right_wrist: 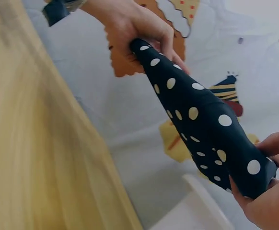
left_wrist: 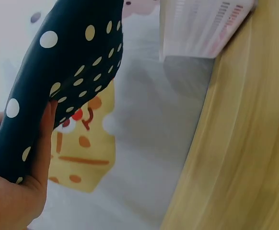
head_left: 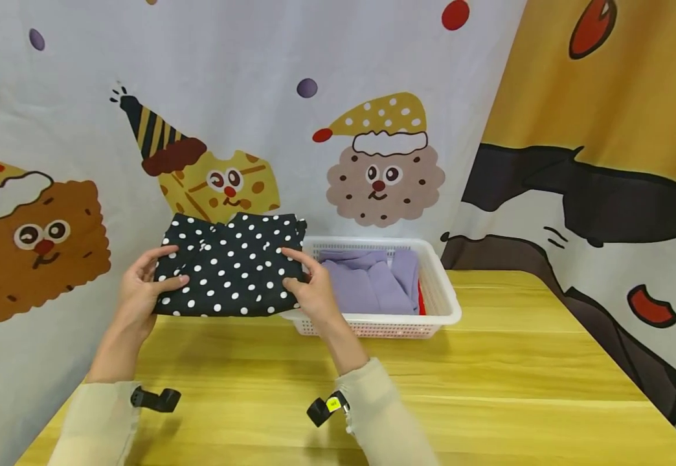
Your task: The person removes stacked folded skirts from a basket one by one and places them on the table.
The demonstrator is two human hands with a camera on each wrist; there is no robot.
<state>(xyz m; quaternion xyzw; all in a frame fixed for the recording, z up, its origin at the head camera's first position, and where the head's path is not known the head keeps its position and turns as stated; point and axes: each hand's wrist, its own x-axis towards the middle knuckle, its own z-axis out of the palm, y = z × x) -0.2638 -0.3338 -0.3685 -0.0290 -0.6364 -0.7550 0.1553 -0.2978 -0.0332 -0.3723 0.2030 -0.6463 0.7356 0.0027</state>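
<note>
A black folded garment with white polka dots (head_left: 230, 265) is held up above the table between both hands. My left hand (head_left: 140, 285) pinches its left side, thumb on the near face. At the opposite side my right hand (head_left: 316, 291) grips the edge between thumb and fingers. From the left wrist view, the dotted cloth (left_wrist: 65, 62) shows as a folded layer with the thumb against it. The right wrist view has the folded bundle (right_wrist: 202, 115) stretching from one hand to the other. Which kind of garment it is, I cannot tell.
A white perforated plastic basket (head_left: 445, 304) stands on the wooden table (head_left: 518, 362), just right of the garment. Inside lie folded lavender clothes (head_left: 367, 285) and a bit of red cloth (head_left: 422, 301). Behind the table hangs a curtain (head_left: 245, 52) printed with cartoon biscuits.
</note>
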